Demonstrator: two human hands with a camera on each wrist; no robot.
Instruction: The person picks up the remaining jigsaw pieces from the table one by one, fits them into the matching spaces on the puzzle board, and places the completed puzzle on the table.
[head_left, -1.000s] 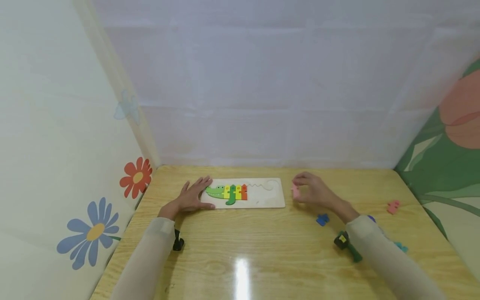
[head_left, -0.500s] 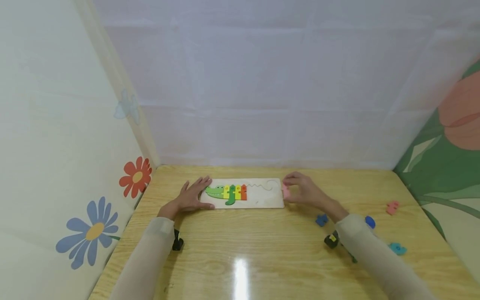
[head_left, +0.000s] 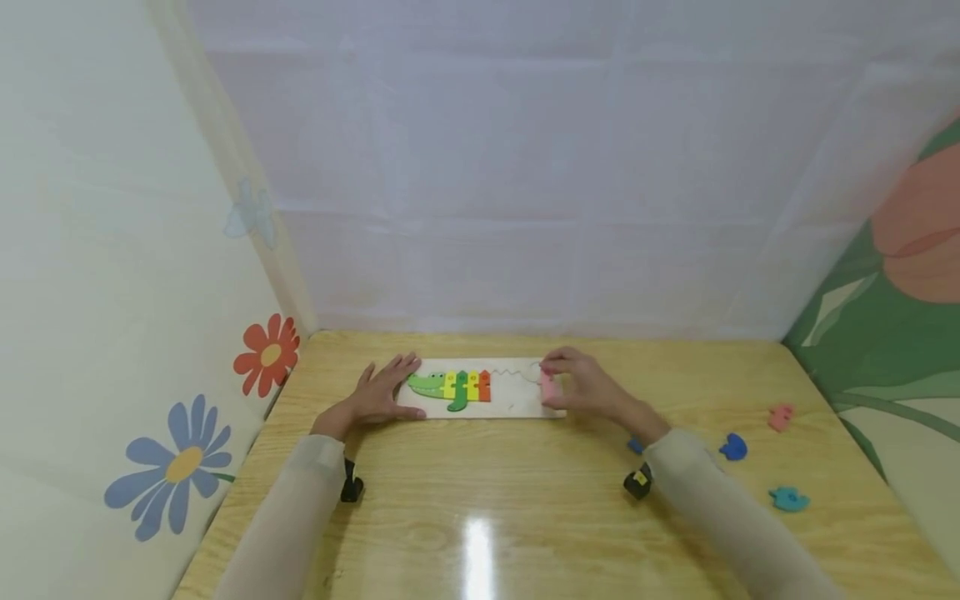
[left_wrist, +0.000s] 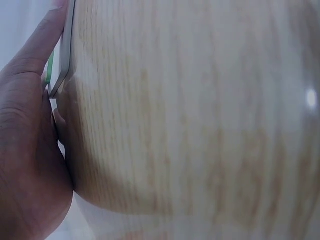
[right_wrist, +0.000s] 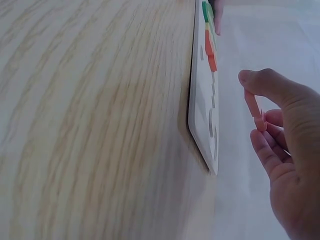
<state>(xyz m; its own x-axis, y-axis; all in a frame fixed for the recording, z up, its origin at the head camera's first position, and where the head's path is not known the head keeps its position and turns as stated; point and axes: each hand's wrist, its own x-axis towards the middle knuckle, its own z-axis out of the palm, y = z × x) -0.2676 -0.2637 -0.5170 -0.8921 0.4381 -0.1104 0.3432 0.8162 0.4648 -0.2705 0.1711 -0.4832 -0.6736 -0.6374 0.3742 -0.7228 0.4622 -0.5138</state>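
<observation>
A pale wooden puzzle board [head_left: 517, 407] lies flat on the table. Green, yellow and orange crocodile pieces [head_left: 462, 386] fill its left part; the right part shows only an outline. My left hand [head_left: 375, 397] rests on the board's left end, fingers spread along the far corner and thumb at the near edge. Above the board's right end, my right hand [head_left: 592, 392] pinches a pink puzzle piece [head_left: 550, 387] between thumb and fingers. The right wrist view shows this pink piece [right_wrist: 252, 103] held off the board. In the left wrist view the left thumb [left_wrist: 37, 42] lies along the board's edge.
To the right on the wooden table [head_left: 420, 517] lie a pink-red piece [head_left: 781, 417], a dark blue piece [head_left: 735, 447] and a teal piece [head_left: 789, 499]. Another blue piece [head_left: 635, 446] is partly hidden by the right wrist. A white cloth wall [head_left: 525, 208] stands behind.
My right hand has moved left with the pink piece, from beside the board to over its right end. The left hand has stayed on the board.
</observation>
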